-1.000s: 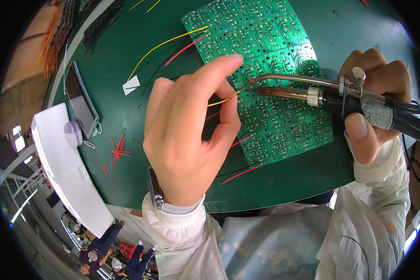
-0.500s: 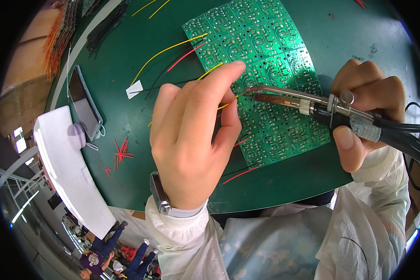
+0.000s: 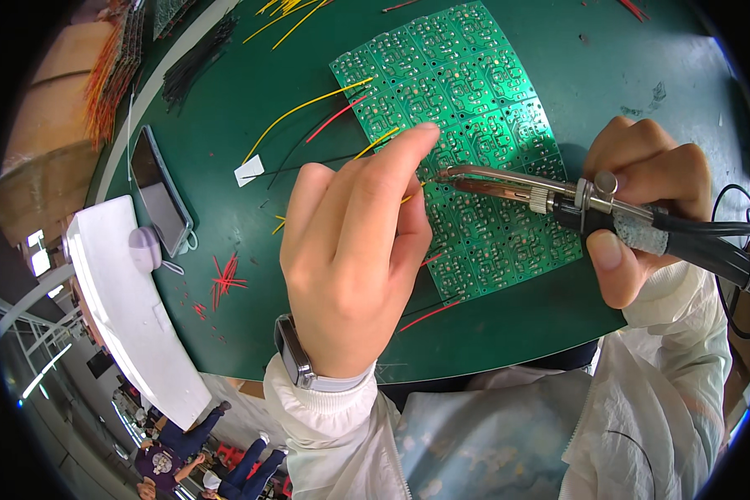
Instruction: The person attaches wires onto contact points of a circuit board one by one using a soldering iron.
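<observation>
A green circuit board panel (image 3: 496, 125), divided into many small units with solder joints facing up, lies in front of me. My left hand (image 3: 346, 250), wearing a watch, is over its left edge, thumb and forefinger pinching a yellow wire (image 3: 406, 199). The wire's end meets the board right beside the tip of a soldering iron (image 3: 517, 191). My right hand (image 3: 654, 179) grips that iron, which has a thin metal tube along its top. Other yellow, black and red wires (image 3: 337, 117) stick out from the panel's left edge.
On the green table (image 3: 492, 333) are a white paper scrap (image 3: 248, 171), red wire bits (image 3: 226, 282), a phone (image 3: 160, 192) and black wires (image 3: 200, 62). A white tray-like piece (image 3: 133, 308) lines the left edge. Black cables (image 3: 717, 242) trail right. People (image 3: 171, 458) are beyond, lower left.
The whole view has shifted slightly, with the panel and table items sitting a little lower. My left hand still pinches the yellow wire, and the iron's tip stays at its end.
</observation>
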Available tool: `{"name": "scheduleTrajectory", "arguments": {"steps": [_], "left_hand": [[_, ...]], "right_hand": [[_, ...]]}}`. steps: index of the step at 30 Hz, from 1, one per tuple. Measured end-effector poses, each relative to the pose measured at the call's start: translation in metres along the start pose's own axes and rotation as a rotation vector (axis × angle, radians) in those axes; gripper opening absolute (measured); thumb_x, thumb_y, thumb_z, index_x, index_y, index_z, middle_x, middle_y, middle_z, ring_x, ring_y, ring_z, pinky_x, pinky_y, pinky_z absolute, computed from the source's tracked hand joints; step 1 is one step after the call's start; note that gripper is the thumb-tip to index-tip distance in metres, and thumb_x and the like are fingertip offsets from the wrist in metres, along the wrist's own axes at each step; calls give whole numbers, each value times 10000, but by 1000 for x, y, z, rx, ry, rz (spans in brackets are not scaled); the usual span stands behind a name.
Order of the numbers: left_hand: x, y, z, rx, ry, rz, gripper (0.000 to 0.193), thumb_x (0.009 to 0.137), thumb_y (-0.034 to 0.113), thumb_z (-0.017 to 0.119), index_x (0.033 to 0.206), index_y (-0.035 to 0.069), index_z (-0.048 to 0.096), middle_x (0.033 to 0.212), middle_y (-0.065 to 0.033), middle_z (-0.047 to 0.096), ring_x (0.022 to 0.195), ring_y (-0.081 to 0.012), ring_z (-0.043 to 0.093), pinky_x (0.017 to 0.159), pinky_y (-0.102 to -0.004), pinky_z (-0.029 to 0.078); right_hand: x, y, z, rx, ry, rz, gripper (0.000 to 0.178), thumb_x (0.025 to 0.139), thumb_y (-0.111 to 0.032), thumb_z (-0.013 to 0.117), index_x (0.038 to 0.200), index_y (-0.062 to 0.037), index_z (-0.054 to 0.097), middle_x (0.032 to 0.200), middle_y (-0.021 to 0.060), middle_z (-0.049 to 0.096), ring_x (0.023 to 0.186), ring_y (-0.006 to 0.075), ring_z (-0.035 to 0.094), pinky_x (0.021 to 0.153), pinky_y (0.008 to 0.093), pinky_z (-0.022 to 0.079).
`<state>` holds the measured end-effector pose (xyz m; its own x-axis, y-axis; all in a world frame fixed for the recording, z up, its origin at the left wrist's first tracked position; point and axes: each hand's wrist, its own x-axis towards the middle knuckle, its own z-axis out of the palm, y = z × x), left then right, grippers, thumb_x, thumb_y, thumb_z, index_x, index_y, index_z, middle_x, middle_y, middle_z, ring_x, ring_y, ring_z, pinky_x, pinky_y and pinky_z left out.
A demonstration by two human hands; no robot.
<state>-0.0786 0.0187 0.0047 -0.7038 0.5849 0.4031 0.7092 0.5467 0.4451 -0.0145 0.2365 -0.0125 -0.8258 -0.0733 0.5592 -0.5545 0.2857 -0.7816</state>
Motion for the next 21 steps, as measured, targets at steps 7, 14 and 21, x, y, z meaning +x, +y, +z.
{"name": "scheduleTrajectory", "arguments": {"steps": [7,14,21], "left_hand": [[-1,1,-1,24,-8,13,553,628,-156,653,1140,52,632,781,-33,631,715,-173,558,692,-302,457],[-1,-3,-3,25,46,18,432,636,-79,721,1035,69,645,806,-17,629,694,-196,550,623,-344,389],[-8,-9,-10,91,-18,93,312,610,-62,722,887,75,678,830,-18,601,721,-204,578,619,-341,403]], "right_hand": [[-2,0,0,-9,13,-8,358,741,-185,705,893,-48,411,771,97,482,592,150,441,511,279,338],[-1,5,-3,57,26,-37,362,738,-184,703,892,-37,410,770,97,483,595,144,434,515,274,341],[-2,5,-8,25,57,-51,353,743,-171,681,906,-28,402,770,99,467,597,138,406,517,271,339]]}}
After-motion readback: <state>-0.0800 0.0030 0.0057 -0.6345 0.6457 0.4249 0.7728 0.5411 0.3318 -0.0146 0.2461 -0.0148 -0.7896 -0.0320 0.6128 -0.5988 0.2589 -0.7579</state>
